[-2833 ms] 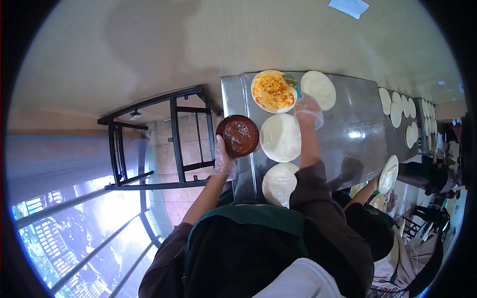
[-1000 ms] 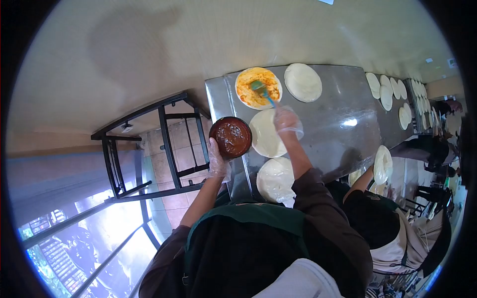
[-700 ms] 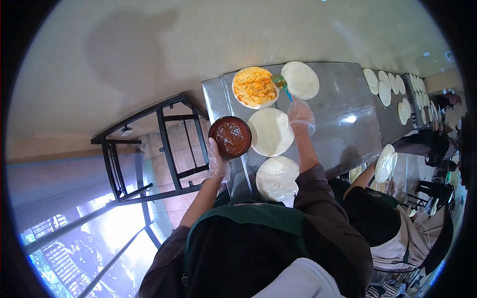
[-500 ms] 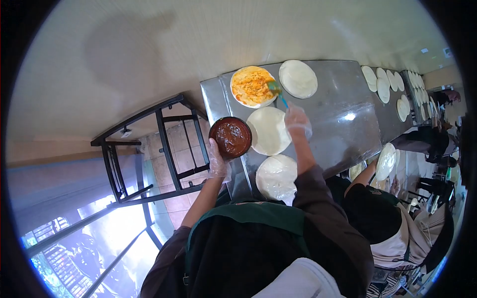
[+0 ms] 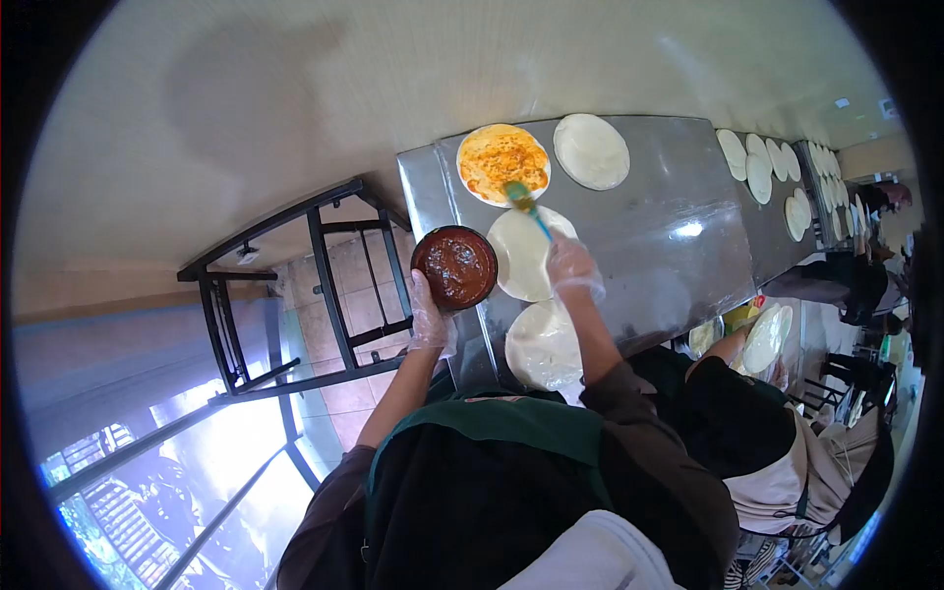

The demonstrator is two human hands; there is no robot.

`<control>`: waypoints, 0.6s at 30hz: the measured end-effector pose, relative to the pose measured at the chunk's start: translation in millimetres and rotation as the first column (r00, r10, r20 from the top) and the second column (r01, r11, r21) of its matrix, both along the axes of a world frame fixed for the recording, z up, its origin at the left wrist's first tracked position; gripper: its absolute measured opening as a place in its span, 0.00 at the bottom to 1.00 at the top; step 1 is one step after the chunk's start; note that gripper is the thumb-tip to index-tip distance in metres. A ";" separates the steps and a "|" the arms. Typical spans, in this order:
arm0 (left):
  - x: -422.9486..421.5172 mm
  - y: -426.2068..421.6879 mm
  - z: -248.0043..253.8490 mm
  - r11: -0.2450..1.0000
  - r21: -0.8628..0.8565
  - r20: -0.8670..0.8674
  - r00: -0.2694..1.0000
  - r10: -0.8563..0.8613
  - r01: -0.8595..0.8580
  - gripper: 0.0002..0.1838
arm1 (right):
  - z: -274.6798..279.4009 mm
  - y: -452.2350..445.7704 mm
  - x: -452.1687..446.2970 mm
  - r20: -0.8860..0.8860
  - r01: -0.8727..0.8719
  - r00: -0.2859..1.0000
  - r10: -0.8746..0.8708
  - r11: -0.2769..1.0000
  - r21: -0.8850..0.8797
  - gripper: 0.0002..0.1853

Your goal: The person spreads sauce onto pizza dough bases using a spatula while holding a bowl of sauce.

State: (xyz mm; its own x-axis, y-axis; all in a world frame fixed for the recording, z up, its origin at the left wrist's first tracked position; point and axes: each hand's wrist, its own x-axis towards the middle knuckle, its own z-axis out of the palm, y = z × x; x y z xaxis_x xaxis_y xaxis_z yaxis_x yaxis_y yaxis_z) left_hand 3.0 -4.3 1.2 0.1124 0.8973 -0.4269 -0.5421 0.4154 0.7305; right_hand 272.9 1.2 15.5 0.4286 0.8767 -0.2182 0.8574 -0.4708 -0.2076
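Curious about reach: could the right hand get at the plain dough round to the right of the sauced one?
Probably yes: bare tabletop lies between the right hand and that plain dough round, though the hand holds a tool.

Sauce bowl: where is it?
Head view, just left of centre: the sauce bowl is held by the left hand, beside the nearest plain dough round.

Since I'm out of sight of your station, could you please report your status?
Left hand holding sauce bowl. Right hand gripping utensil, head at near edge of sauced dough round, contact unclear. Nothing visibly in the way.
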 end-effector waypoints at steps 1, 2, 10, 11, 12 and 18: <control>0.1 -2.0 1.7 1.000 -0.010 -0.006 1.000 0.000 0.000 0.39 | 3.1 -2.1 -5.1 -0.018 0.011 1.000 -0.010 0.999 0.052 0.18; -0.5 -4.8 3.5 0.999 -0.036 -0.004 1.000 -0.005 0.005 0.39 | 6.3 -5.5 -9.9 -0.038 0.023 0.999 -0.019 0.995 0.100 0.18; -7.0 -6.3 -0.6 1.000 0.002 -0.055 0.998 0.003 -0.002 0.39 | 1.9 -24.2 -26.9 -0.120 0.064 0.992 -0.043 0.982 0.179 0.17; -7.9 -10.1 -4.0 1.000 -0.028 -0.037 0.999 0.004 -0.005 0.39 | 2.2 -28.7 -28.6 -0.149 0.051 0.989 -0.022 0.979 0.197 0.17; -7.5 -12.7 3.6 0.998 -0.058 -0.019 1.000 0.004 -0.006 0.39 | -0.4 -31.1 -25.9 -0.138 0.084 0.989 -0.058 0.979 0.185 0.18; -10.8 -8.7 -11.2 1.000 0.018 -0.014 1.000 0.015 -0.015 0.39 | -15.7 -19.2 -20.2 -0.069 -0.044 0.996 0.059 0.977 0.211 0.18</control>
State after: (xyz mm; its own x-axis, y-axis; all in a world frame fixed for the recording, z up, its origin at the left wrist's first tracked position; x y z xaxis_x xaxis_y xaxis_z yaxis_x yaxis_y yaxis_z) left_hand -7.8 -13.1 -9.9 0.0930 0.9065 -0.4118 -0.5379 0.3938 0.7454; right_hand 252.6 -18.0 -0.2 0.3710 0.9268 -0.0575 0.8578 -0.3658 -0.3611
